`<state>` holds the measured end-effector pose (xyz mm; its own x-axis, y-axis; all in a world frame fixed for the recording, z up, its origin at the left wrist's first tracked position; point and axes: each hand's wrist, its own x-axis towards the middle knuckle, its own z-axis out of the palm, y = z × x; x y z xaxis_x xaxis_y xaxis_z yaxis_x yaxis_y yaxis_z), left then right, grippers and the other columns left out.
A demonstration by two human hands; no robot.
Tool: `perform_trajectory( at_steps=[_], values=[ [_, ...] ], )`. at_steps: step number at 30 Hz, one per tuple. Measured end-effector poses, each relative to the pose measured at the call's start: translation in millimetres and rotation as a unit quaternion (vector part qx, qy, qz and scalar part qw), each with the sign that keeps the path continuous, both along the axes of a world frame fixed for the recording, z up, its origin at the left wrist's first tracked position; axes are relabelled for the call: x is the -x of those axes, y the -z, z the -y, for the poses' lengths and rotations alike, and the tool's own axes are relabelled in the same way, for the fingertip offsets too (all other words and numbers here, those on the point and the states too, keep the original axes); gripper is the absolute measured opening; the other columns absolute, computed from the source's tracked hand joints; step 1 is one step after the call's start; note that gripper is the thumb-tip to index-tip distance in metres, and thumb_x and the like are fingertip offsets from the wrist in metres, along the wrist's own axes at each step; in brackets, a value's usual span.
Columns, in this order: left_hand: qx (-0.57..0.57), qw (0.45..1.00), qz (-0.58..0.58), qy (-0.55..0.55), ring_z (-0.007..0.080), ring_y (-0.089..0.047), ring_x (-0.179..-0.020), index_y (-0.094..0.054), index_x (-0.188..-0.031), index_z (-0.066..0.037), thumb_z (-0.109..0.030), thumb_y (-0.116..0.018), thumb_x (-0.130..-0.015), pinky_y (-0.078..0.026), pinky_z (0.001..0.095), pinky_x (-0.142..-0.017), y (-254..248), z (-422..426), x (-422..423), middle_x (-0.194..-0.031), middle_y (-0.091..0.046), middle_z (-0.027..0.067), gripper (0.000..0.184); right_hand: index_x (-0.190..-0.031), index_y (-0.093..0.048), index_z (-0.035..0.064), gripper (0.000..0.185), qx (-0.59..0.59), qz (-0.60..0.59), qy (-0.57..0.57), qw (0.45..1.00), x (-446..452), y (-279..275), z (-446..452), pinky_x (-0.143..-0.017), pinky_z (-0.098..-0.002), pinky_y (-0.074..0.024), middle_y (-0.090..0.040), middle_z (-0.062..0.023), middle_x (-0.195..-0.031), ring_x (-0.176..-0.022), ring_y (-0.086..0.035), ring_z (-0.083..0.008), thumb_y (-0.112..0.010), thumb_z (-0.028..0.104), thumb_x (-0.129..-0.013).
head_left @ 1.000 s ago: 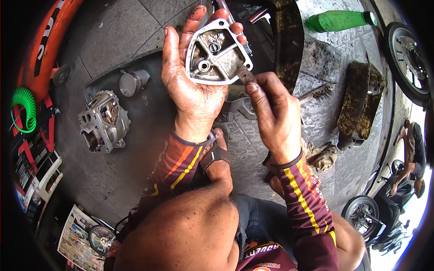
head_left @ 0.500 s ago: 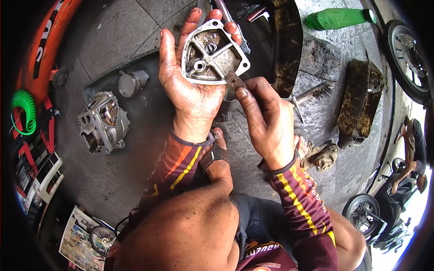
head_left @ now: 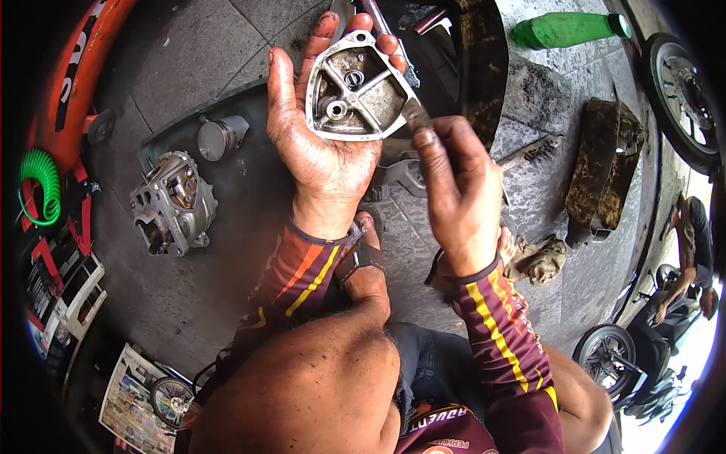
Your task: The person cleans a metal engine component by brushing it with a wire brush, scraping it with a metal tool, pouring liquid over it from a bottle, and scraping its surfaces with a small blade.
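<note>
My left hand (head_left: 321, 163) is palm up, its fingers curled behind a metal engine cover (head_left: 370, 102) that it holds. The cover is roughly triangular, with its ribbed, oil-stained inner side facing me. In my right hand (head_left: 461, 181), a flat scraper blade (head_left: 414, 115) is pinched between thumb and fingers. The blade's tip touches the cover's right rim, near the lower right corner. Most of the scraper is hidden by my fingers.
At left lie a cylinder head (head_left: 172, 203) and a piston (head_left: 221, 138) on a dark tray. To the right are a wire brush (head_left: 529, 151), a rag (head_left: 537, 259), a grimy metal part (head_left: 603, 170) and a green bottle (head_left: 567, 31). Another person (head_left: 692, 253) is at far right, by a motorcycle.
My right hand has moved the scraper a little right and up, from the cover's bottom edge to its right rim. My left hand and the cover have barely shifted.
</note>
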<state>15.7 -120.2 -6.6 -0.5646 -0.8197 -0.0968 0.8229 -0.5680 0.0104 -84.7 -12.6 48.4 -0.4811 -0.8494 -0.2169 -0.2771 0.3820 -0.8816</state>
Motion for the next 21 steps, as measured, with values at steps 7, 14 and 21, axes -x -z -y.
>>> perform_trajectory(
  at_steps=[7, 14, 21],
  values=[
    [-0.013, 1.0, 0.012, -0.011, 0.039, -0.05, -0.124, -0.048, -0.136, 0.0, -0.047, -0.041, -0.103, -0.04, 0.0545, -0.109, 2, 0, -2, -0.135, -0.055, 0.0205, 0.058, -0.094, -0.062, 0.0021, 0.011, -0.011, 0.027, 0.036, 0.999, -3, 9, -4, -0.054, -0.0379, -0.0487, -0.064, -0.0175, -0.071, -0.061, -0.068, -0.0326, -0.062, 0.013, -0.095],
    [-0.009, 1.0, 0.006, -0.001, 0.0395, -0.05, -0.124, -0.048, -0.136, 0.0, -0.047, -0.041, -0.103, -0.04, 0.0548, -0.109, 2, -3, 1, -0.135, -0.055, 0.0208, 0.058, -0.095, -0.062, 0.0036, 0.01, -0.03, 0.015, 0.024, 0.999, -4, 3, -7, -0.057, -0.0412, -0.0499, -0.063, -0.0206, -0.073, -0.064, -0.065, -0.0391, -0.062, 0.014, -0.094],
    [-0.008, 1.0, 0.002, 0.006, 0.0392, -0.05, -0.124, -0.048, -0.137, -0.001, -0.047, -0.041, -0.103, -0.04, 0.0542, -0.11, 3, -4, 3, -0.136, -0.054, 0.0207, 0.057, -0.095, -0.062, 0.0017, 0.008, -0.031, 0.031, 0.051, 0.998, -5, 5, -7, -0.056, -0.0389, -0.0499, -0.064, -0.0185, -0.071, -0.062, -0.067, -0.0342, -0.063, 0.01, -0.094]
  ],
)
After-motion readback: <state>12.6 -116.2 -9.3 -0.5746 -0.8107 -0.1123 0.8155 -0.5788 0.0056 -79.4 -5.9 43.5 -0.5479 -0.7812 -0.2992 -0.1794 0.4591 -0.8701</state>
